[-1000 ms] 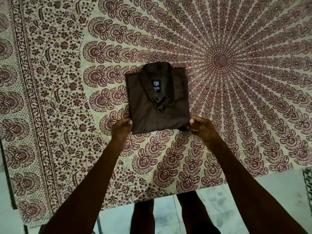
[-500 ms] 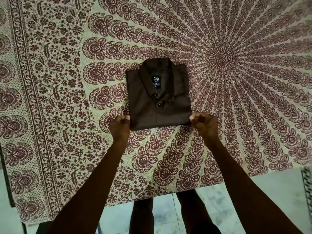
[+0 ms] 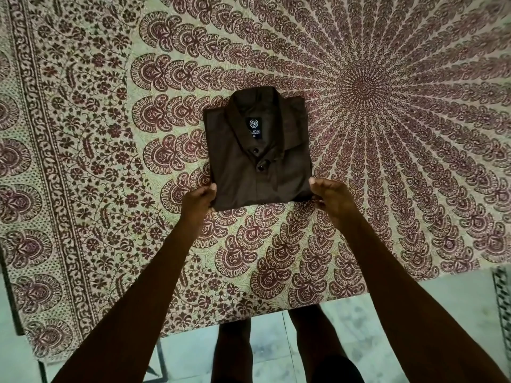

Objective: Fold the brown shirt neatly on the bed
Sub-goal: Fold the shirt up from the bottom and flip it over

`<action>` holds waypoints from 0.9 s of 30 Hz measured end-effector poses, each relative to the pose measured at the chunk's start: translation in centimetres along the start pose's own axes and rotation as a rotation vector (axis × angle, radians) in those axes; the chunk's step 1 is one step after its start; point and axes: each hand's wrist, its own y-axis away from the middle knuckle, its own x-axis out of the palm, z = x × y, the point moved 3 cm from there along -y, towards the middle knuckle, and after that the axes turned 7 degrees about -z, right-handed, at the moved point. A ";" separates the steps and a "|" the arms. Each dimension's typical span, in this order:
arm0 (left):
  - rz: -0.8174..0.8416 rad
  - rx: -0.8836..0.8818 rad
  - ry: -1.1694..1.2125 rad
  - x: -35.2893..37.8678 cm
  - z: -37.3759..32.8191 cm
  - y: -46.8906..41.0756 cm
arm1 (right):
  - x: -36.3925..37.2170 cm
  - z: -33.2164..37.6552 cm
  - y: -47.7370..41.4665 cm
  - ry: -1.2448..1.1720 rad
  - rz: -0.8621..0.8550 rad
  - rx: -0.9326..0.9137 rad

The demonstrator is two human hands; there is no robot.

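Observation:
The brown shirt point(image 3: 257, 158) lies folded into a compact rectangle on the bed's patterned cover point(image 3: 91, 167), collar at the far end, its label and two front buttons showing. My left hand point(image 3: 199, 197) grips the shirt's near left corner, thumb on top. My right hand point(image 3: 329, 197) grips the near right corner, fingers curled round the edge. Both arms reach forward from the bottom of the view.
The cover's near edge point(image 3: 249, 319) hangs over a pale tiled floor point(image 3: 282, 352), where my legs stand. The bed's left edge runs down the far left. A patterned strip point(image 3: 502, 299) shows at the right border.
Both hands kept hold of the shirt's near corners and moved a little away from me, and the shirt shifted slightly up the bed with them.

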 end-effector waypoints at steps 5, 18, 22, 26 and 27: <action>-0.189 -0.029 0.050 0.1 0.2 -0.5 | 0.0 -0.5 -0.6 -0.066 -0.268 -0.187; -0.172 -0.013 0.009 1.0 0.6 -1.0 | 2.1 0.0 -0.4 -0.234 -0.375 -0.034; -0.099 -0.077 0.088 0.8 0.4 -1.5 | 1.4 0.0 -1.1 -0.276 -0.356 -0.001; -0.338 -0.037 0.123 1.0 0.4 -1.9 | 1.9 -0.6 -1.6 -0.180 -0.676 -0.138; -0.361 -0.031 0.092 1.4 0.2 -1.7 | 2.3 -0.9 -1.7 -0.121 -0.735 -0.121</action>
